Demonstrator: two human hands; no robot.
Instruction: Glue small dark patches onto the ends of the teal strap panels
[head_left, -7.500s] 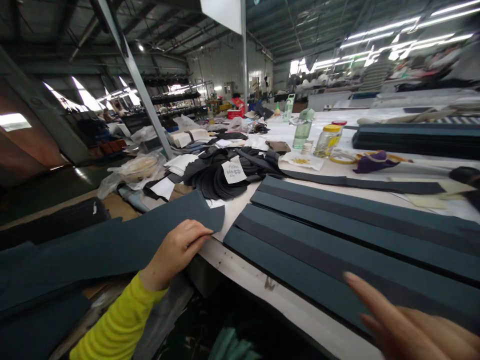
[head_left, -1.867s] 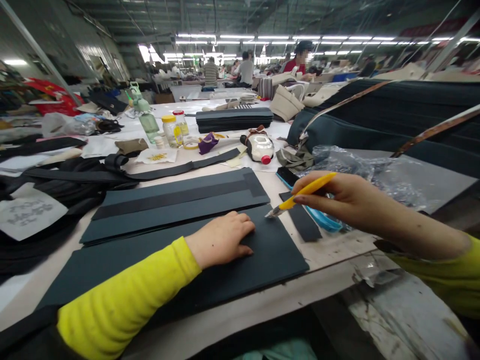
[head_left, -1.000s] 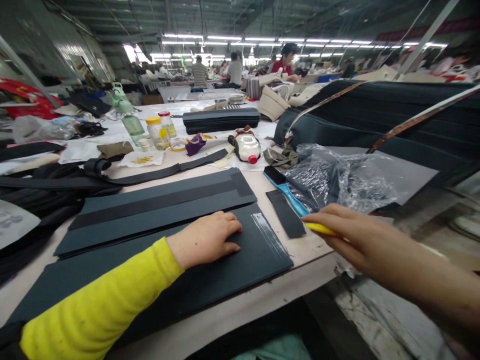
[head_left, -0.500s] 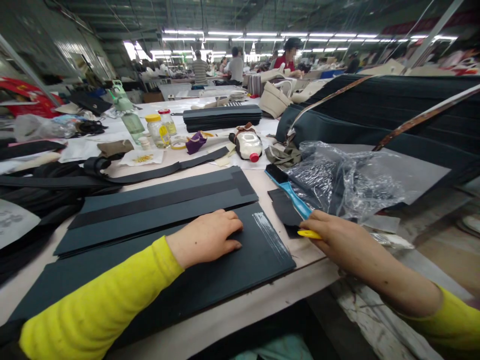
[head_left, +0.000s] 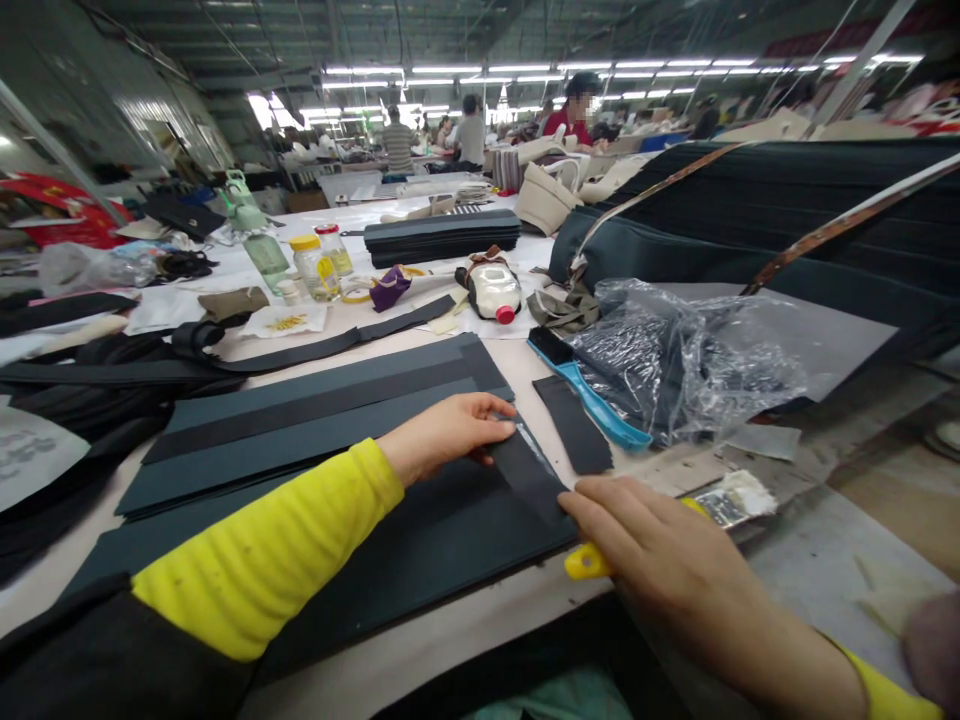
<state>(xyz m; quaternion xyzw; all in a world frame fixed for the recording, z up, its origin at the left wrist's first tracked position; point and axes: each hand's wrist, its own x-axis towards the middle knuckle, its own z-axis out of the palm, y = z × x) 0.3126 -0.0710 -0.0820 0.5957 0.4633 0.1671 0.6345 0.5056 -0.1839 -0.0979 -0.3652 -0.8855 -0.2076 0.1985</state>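
A short black strip (head_left: 526,472) lies across the right end of a dark green panel (head_left: 435,530), partly over a white glue-like smear (head_left: 534,444). Pinched at the strip's far end are the fingers of my left hand (head_left: 461,432). My right hand (head_left: 660,545) is closed around a paintbrush (head_left: 589,563) with a yellow handle, its bristles pointing right. The same hand's fingertips touch the strip's near corner. Another black piece (head_left: 576,425) lies just right of the panel, beside a blue-handled scrub brush (head_left: 600,400).
Behind the panel lies a second panel stack (head_left: 315,410) with a black band. Clear plastic wrap (head_left: 675,360) and a large bundle of dark panels (head_left: 810,210) stand at right. A white bottle (head_left: 496,290) with a red cap, jars (head_left: 313,268) and black webbing (head_left: 300,350) sit farther back.
A black strip now covers much of the white smear. My left hand has moved up and right to its far end. My right hand came nearer, bringing the paintbrush to the panel's corner.
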